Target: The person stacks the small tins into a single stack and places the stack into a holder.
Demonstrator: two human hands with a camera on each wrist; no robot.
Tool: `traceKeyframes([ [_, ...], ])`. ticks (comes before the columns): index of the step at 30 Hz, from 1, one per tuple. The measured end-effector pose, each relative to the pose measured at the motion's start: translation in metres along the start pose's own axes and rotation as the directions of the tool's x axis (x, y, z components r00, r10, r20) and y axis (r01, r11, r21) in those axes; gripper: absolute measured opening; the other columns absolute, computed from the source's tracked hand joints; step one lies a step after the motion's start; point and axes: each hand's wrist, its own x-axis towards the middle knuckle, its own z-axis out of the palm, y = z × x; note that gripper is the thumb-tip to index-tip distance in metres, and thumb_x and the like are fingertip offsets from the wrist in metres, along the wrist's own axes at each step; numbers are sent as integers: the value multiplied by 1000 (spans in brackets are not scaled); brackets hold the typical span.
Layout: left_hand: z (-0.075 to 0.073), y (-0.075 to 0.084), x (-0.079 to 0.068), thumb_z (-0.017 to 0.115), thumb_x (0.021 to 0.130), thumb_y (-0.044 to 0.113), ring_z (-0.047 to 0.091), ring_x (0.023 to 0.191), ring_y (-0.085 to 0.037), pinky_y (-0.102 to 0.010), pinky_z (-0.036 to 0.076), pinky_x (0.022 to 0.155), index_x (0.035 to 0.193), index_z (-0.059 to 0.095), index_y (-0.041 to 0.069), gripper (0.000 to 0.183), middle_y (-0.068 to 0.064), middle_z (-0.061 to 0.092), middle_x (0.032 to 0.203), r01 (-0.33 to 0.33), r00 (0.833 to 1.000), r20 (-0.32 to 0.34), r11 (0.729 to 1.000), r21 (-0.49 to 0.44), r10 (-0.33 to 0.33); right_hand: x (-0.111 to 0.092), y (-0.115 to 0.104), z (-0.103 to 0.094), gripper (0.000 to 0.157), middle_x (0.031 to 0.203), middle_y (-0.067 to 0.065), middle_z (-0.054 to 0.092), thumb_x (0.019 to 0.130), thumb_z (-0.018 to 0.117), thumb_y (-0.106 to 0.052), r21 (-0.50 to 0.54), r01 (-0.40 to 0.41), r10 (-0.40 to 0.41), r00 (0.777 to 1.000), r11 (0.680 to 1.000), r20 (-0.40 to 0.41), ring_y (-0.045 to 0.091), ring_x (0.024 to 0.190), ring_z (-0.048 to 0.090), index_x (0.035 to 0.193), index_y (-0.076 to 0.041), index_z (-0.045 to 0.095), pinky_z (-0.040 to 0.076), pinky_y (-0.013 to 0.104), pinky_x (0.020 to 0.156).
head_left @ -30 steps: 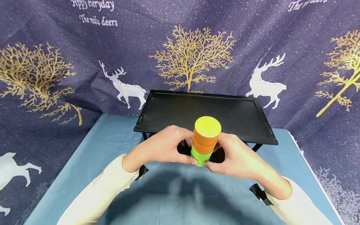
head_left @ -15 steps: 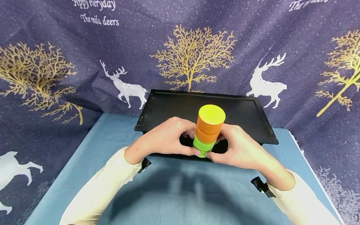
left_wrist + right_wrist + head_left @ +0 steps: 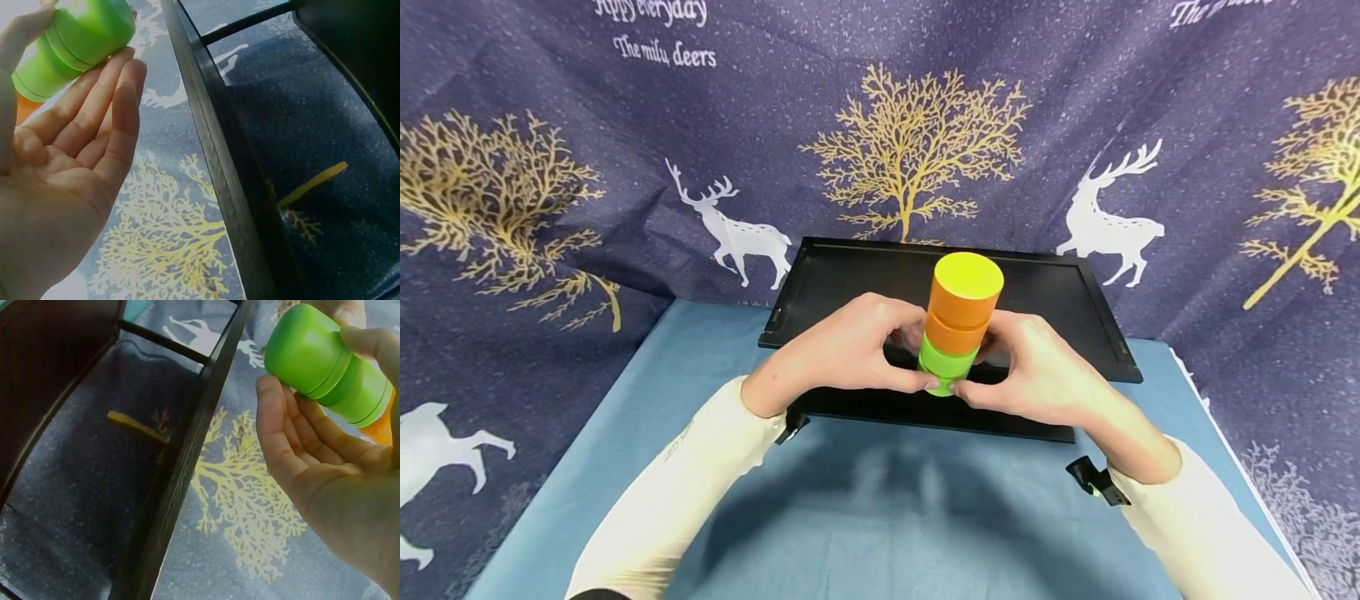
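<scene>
A round column of stacked cup-like pieces (image 3: 962, 312) stands nearly upright between both hands, orange above with a flat yellow top and green below. My left hand (image 3: 865, 346) pinches it from the left, its thumb on the low green part and fingers behind. From the right, my right hand (image 3: 1045, 371) grips it the same way, thumbs almost meeting in front. In the left wrist view the green pieces (image 3: 94, 31) show close up, smooth and ringed by seams. Green pieces (image 3: 312, 356) also lie against the thumb and fingers in the right wrist view.
Behind the hands stands a black two-level rack; its top shelf (image 3: 865, 279) is partly overlapped by the column. A lower shelf (image 3: 880, 405) shows beneath the hands. Blue cloth (image 3: 880, 517) covers the table, and a dark patterned curtain (image 3: 745, 125) hangs at the back.
Both hands have carried the stacked column upward and forward in the head view, so it overlaps more of the rack's top shelf. The lower shelf's front edge has come into sight below the hands.
</scene>
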Motion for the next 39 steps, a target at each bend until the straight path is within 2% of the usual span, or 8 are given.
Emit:
traceKeyframes([
  [7,-2,-6,8,89,86,34,73,94,-13,-28,58,86,119,75,17,40,12,76,99,7,1000,-10,1000,-6,-7,6,7,-4,45,110,-12,74,82,91,-17,-8,-28,28,999,1000,-19,6,91,73,120,-23,70,61,40,86],
  [17,-6,-15,19,88,87,32,71,97,-8,-26,57,91,121,75,15,40,12,76,102,22,1000,-11,1000,-20,-23,14,16,-8,44,113,-5,75,85,89,-17,35,-61,62,998,998,-21,9,91,75,124,-17,69,60,45,89],
  [39,-9,-32,38,86,90,30,72,102,-12,-31,57,96,128,72,12,44,7,77,106,106,994,15,993,-41,-106,33,35,-13,48,111,2,76,86,88,-18,13,-112,113,993,994,-32,17,94,75,129,-11,67,59,48,92],
])
